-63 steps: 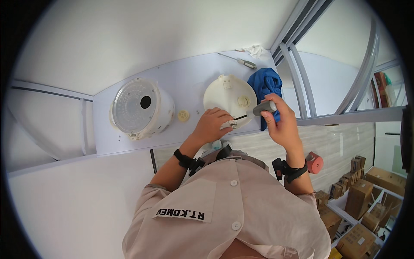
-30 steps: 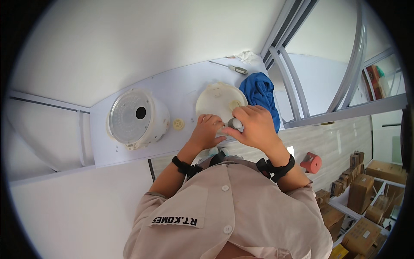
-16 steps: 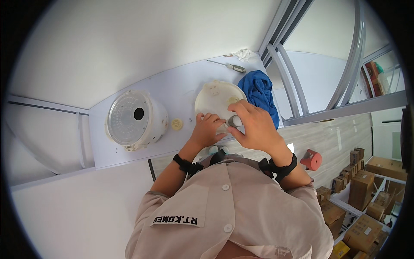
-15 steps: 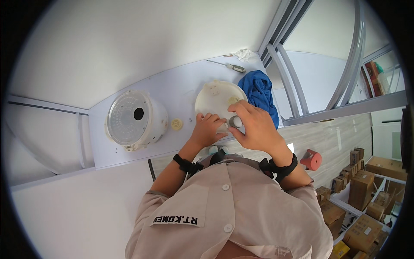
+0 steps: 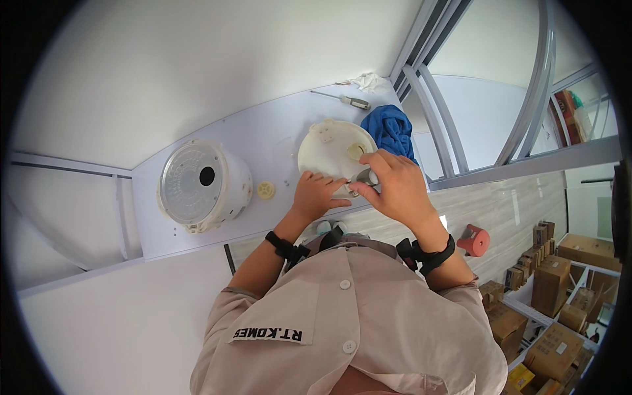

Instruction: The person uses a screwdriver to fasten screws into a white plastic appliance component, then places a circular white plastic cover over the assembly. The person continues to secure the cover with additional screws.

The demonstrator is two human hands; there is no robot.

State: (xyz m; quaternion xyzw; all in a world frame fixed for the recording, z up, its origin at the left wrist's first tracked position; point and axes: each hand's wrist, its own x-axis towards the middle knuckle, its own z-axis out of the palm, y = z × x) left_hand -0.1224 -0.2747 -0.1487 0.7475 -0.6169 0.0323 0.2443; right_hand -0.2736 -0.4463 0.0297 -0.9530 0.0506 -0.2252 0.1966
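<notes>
A round off-white plastic lid (image 5: 326, 155) lies on the white table, its inner side apparently up and a pale yellow round part (image 5: 356, 151) near its right rim. At the lid's near left edge is my left hand (image 5: 316, 196), fingers over the rim and thumb stretched along the front. My right hand (image 5: 401, 187) is closed on a short grey tool handle (image 5: 365, 176) with a pale rounded end. The handle tilts over the lid's near right edge; its working end is hidden by my fingers.
Left on the table (image 5: 276, 227) stands a white pot-like appliance body (image 5: 236, 187) with a metal disc. Beside it lies a yellow plastic cap (image 5: 265, 190). A screwdriver (image 5: 355, 103), white cloth (image 5: 368, 82) and blue cloth (image 5: 388, 128) are farther back. A red stool (image 5: 475, 241) stands on the floor.
The grey handle has gone from nearly upright to tilted, its pale end now towards my right palm. My right hand has shifted slightly; my left hand stays at the lid.
</notes>
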